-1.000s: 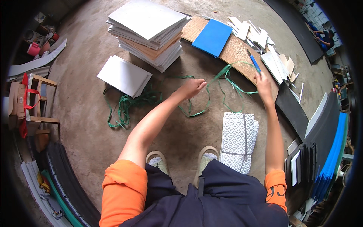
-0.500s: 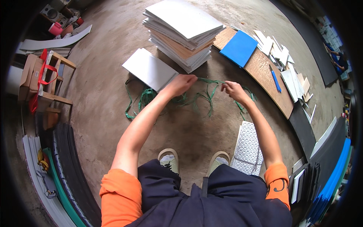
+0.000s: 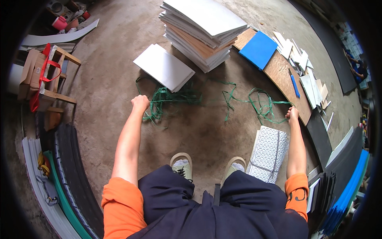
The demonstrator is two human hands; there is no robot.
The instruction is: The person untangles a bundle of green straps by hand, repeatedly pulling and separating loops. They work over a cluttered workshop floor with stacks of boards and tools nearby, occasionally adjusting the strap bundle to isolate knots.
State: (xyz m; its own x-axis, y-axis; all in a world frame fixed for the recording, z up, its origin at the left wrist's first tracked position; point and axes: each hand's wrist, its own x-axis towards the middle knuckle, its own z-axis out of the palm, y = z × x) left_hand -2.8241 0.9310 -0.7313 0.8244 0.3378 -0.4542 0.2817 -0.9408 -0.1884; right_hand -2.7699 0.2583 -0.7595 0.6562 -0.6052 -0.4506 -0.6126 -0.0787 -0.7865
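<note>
Both arms are spread wide over the floor, a fist at each end of some green plastic twine (image 3: 175,96). My left hand (image 3: 140,102) is closed on the twine, left of its tangled heap. My right hand (image 3: 293,114) grips another part of it at the right, beyond a loose looped bunch. Between the hands the strand runs thin, with a few curls hanging off it. Just behind the heap lies a small stack of white sheets (image 3: 164,65). Near my right forearm is a tied bundle of white patterned sheets (image 3: 269,153).
A tall stack of white and tan boards (image 3: 205,36) stands ahead. To its right, a brown board (image 3: 278,75) carries a blue sheet (image 3: 258,49) and a blue-handled cutter (image 3: 294,84), with white offcuts (image 3: 312,89) alongside. A wooden stool (image 3: 59,75) stands left. A person (image 3: 358,69) is far right.
My hands have moved apart from near the middle, left hand leftward and right hand rightward, both closer to me. The twine between them is drawn out longer.
</note>
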